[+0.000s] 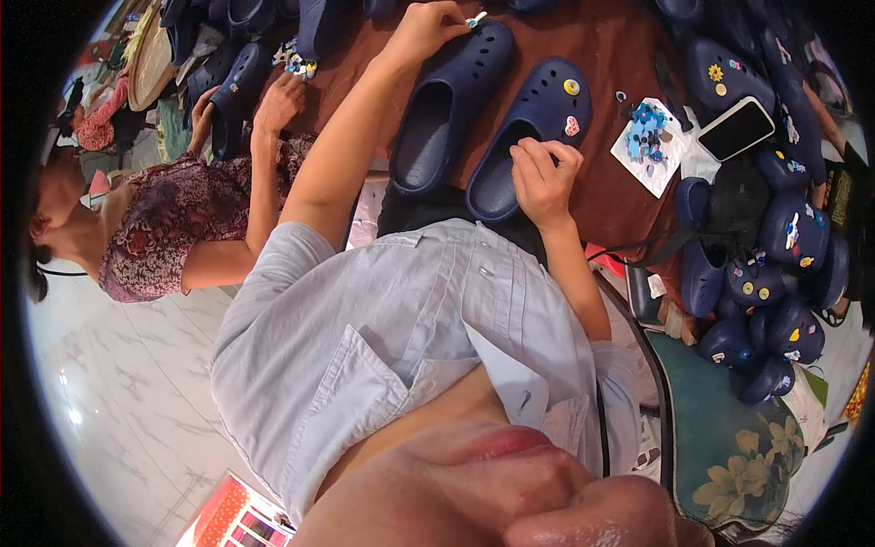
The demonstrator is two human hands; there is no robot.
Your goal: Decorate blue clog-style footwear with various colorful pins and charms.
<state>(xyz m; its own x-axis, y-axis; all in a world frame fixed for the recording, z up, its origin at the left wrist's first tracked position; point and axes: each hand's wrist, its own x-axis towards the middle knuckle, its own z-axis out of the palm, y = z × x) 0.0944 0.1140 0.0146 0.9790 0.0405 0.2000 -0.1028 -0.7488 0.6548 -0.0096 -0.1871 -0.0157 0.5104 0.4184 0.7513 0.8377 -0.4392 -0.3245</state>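
Observation:
Two dark blue clogs lie side by side before me, toes pointing away. The left clog (469,68) has plain holes, with no charm in its top. On the right clog (553,91) sit a yellow round charm (571,87) and a pinkish spotted charm (572,126). My left hand (430,35) pinches a small white and greenish charm (476,20) just beyond the left clog's toe. Over the right clog's open back, my right hand (547,178) is closed with fingers curled; whatever is in it, if anything, is hidden.
A white sheet (658,173) with blue charms lies right on the brown cloth (629,55), by a phone (736,128). Decorated clogs (793,232) pile up at the far right. At left a co-worker's hand (281,102) is near loose charms (293,62). A green floral chair (729,428) stands lower right.

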